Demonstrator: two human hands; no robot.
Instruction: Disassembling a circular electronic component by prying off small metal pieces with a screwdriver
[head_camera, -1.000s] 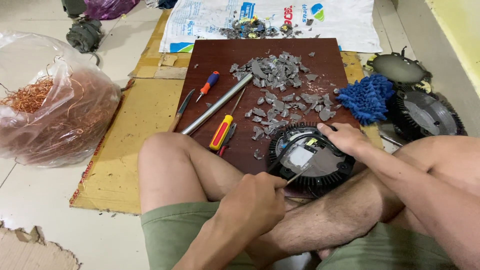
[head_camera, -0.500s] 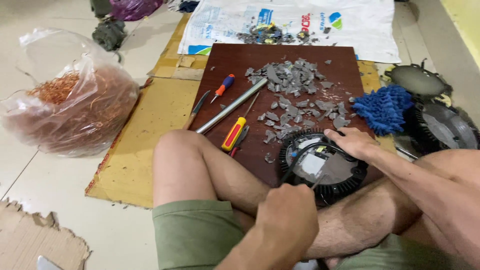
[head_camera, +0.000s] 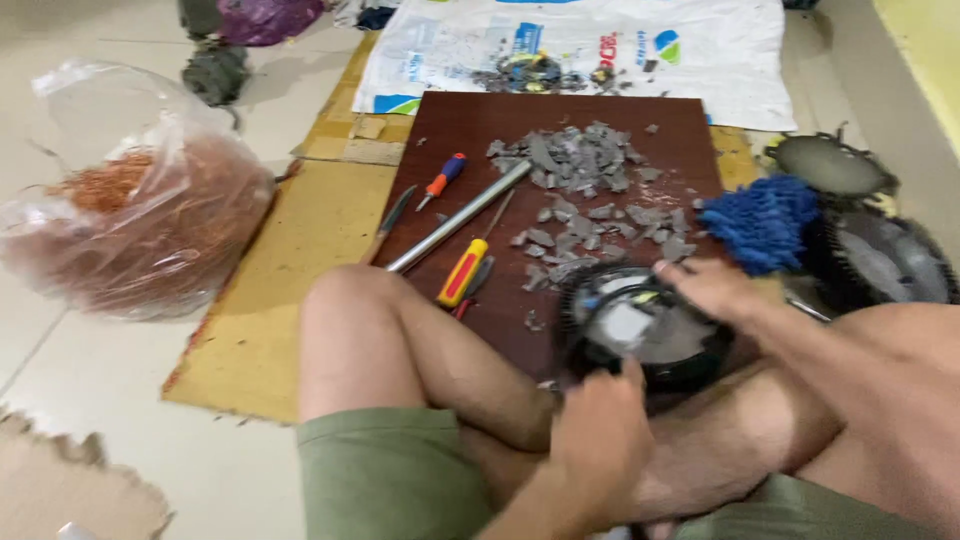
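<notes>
The person sits on the floor with legs crossed, and the round black fan-like part (head_camera: 640, 330) lies on the near edge of the dark brown board (head_camera: 450, 130), just in front of the shins. The left hand (head_camera: 600, 440) is now closed in a fist directly at the near rim of the part; a moment ago it was lower, near the knee, and held a thin tool that pointed into the part. The tool is hidden now, so I think the tip is pushed inside, but I cannot tell for sure. The right hand (head_camera: 705, 285) stays on the far rim with the fingers spread and pressing down, as before, so the part is kept steady between the 2 hands. This suggests the prying at the part has gone from aiming to pushing. Behind the part lies a heap of grey broken pieces (head_camera: 590, 175), and to the left a metal rod (head_camera: 460, 215), a yellow-handled screwdriver (head_camera: 462, 272) and a small orange and blue screwdriver (head_camera: 442, 180). A blue fluffy cloth (head_camera: 762, 220) is just beside the right hand, and a plastic bag of copper wire (head_camera: 140, 220) stands well apart on the left.
</notes>
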